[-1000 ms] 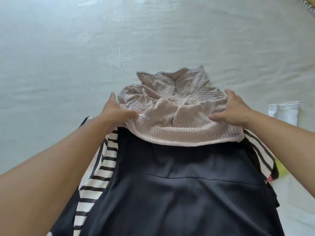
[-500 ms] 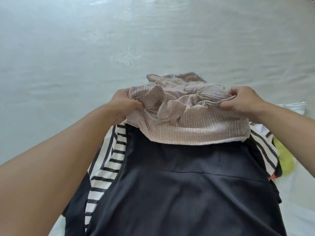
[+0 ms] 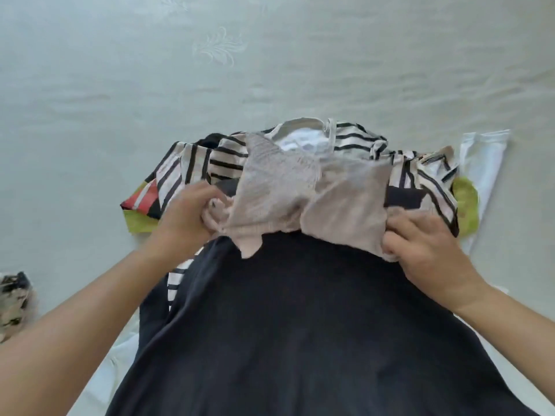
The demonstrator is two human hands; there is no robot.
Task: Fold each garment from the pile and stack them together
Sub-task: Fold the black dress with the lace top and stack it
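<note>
Lying bunched atop a dark navy garment [image 3: 300, 325], the beige knit top [image 3: 309, 199] is gripped at its two sides by the left hand [image 3: 186, 217] and right hand [image 3: 426, 253], fingers curled into the fabric, with striped clothes [image 3: 354, 139] behind on the pale sheet [image 3: 120, 85].

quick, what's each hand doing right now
Left hand: closed, gripping the left edge of the beige knit top.
Right hand: closed, gripping the same top's right edge.
</note>
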